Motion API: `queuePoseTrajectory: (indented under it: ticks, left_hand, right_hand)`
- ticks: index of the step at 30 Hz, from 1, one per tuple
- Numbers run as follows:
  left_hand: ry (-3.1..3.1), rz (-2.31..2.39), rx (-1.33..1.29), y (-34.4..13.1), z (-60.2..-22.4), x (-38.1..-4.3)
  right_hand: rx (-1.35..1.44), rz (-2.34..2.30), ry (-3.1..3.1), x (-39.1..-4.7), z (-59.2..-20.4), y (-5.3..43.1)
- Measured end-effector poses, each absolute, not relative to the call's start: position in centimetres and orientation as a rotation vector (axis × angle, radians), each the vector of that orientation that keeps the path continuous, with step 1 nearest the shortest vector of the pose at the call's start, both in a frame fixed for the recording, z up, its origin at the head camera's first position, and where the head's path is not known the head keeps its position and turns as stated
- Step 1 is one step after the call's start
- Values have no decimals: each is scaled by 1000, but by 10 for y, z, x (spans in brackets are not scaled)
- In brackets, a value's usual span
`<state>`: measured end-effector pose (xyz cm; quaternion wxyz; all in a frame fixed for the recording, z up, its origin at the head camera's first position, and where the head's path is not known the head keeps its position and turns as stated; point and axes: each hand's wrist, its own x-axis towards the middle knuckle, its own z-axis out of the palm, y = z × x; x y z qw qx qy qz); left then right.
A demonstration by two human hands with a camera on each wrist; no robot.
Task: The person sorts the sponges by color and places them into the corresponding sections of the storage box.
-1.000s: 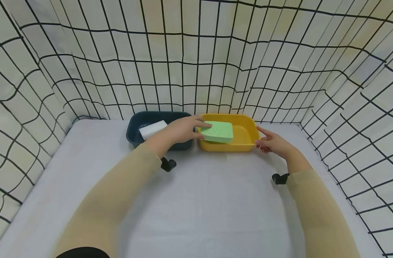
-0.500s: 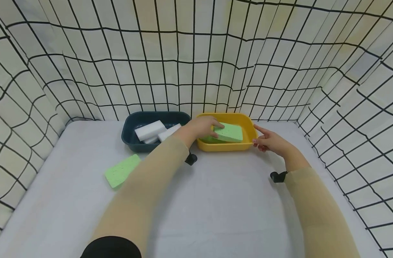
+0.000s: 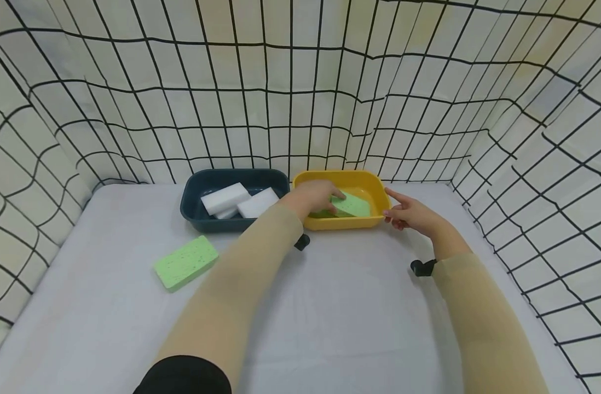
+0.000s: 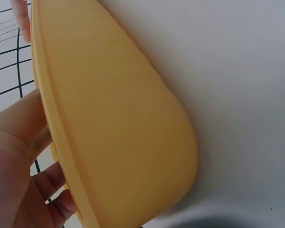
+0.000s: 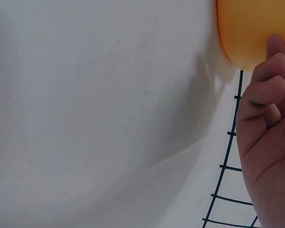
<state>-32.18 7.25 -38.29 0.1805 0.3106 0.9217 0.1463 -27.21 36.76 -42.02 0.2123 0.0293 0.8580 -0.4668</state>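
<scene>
In the head view, my left hand point(image 3: 316, 196) reaches into the yellow tray point(image 3: 385, 203) and pinches a green sponge point(image 3: 353, 206) by its left end. The sponge sits low in the tray, with more green showing under my fingers. In the left wrist view, the yellow tray's side point(image 4: 118, 118) fills the middle, and the pinched end is hidden behind the rim. My right hand point(image 3: 411, 214) holds the tray's right end, thumb and index finger at the rim, other fingers curled. The right wrist view shows this hand point(image 5: 270, 128) beside the tray's corner point(image 5: 244, 33).
A dark blue tray point(image 3: 194, 216) with several white sponges point(image 3: 226, 198) stands just left of the yellow one. Another green sponge point(image 3: 186, 263) lies on the white tabletop point(image 3: 350, 306) at the left. Black wire mesh point(image 3: 290, 93) rises behind and along both sides.
My left hand has moved right and down with the green sponge, deeper into the yellow tray. Its arm uncovers the green sponge on the tabletop and more white sponges. My right hand stays at the tray.
</scene>
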Motion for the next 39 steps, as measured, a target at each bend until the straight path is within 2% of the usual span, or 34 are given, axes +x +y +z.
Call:
queuePoseTrajectory:
  ticks: [16, 28, 39]
  left_hand:
    - [2586, 476, 925, 64, -366, -319]
    - [2636, 432, 991, 38, -367, -322]
    - [2688, 373, 1035, 7, -356, -305]
  right_hand:
    - [79, -1272, 2386, -274, -420, 369]
    - [78, -1261, 2384, -272, -418, 368]
    - [63, -1248, 2391, -271, -418, 367]
